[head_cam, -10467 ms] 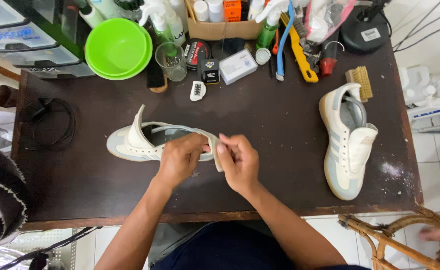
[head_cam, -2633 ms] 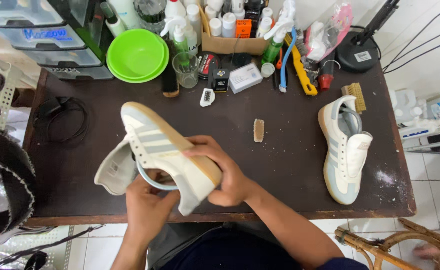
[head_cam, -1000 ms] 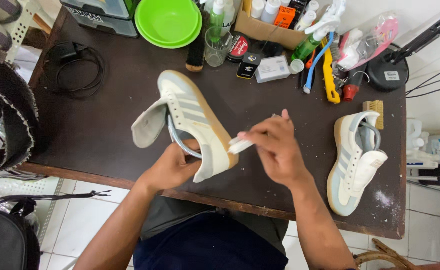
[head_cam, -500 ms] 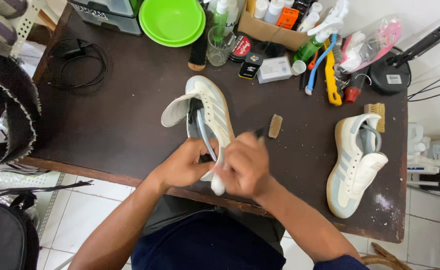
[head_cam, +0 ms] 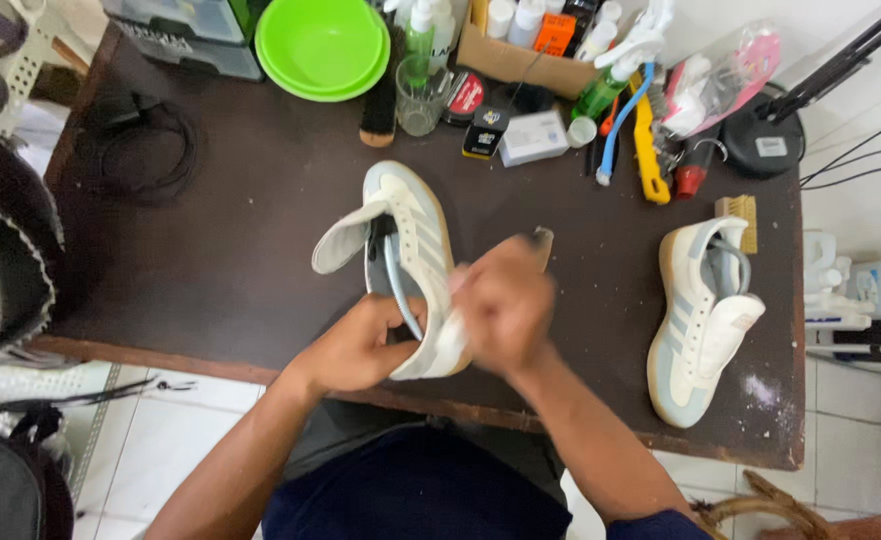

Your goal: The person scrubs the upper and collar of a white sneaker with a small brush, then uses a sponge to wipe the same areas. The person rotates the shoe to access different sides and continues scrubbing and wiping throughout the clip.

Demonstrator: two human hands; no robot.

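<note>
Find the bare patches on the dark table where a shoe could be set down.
The dark wooden table is bare between the coiled black cable and the held cream suede sneaker, and between that sneaker and the second cream sneaker. The back edge is crowded: green plastic bowl, cardboard box of bottles, yellow tool.

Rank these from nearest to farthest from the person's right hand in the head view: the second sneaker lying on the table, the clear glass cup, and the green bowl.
From the right hand:
1. Second sneaker, lying to the right of the hand near the table's right end.
2. Clear glass cup, at the table's far edge, up and slightly left.
3. Green bowl, farther left along that far edge.
</note>
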